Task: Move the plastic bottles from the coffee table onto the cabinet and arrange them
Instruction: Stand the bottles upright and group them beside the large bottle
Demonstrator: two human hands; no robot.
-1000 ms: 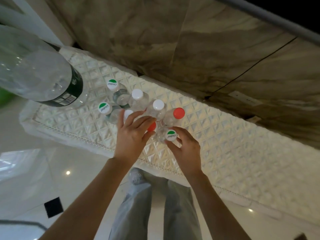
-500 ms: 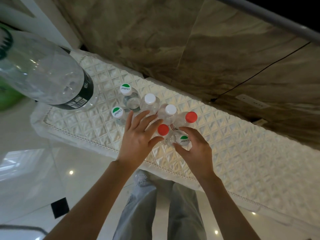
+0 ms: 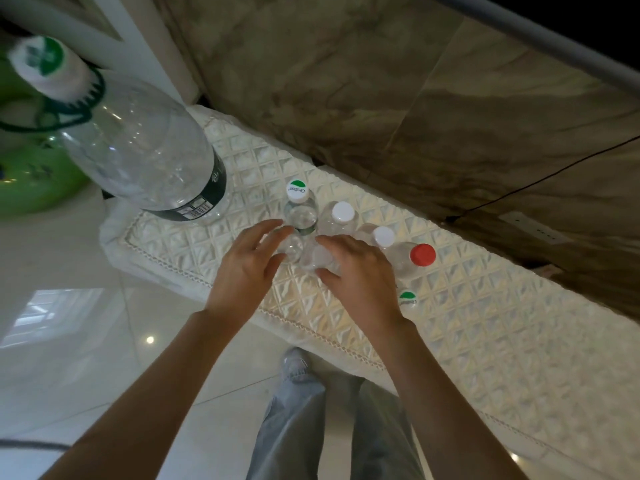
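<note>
Several small clear plastic bottles stand clustered on the cabinet's white quilted cover (image 3: 485, 323). One has a green-and-white cap (image 3: 297, 190), two have white caps (image 3: 343, 212) (image 3: 383, 236), and one has a red cap (image 3: 422, 254). Another green-and-white cap (image 3: 407, 298) peeks out beside my right wrist. My right hand (image 3: 360, 275) curls thumb and forefinger round a clear bottle (image 3: 317, 259) at the cluster's front. My left hand (image 3: 246, 268) reaches in from the left with its fingers extended, its fingertips against a bottle (image 3: 291, 244) whose cap is hidden.
A large clear bottle (image 3: 145, 157) with a dark label and white cap stands at the cabinet's left end. A marbled wall runs behind the cabinet, with a socket (image 3: 535, 228) and a cable. A green object (image 3: 31, 181) sits on the glossy floor to the left.
Both hands have shifted left across the cluster. My right hand left the green-capped bottle at the front right and now holds a bottle nearer the middle. My view has tilted left.
</note>
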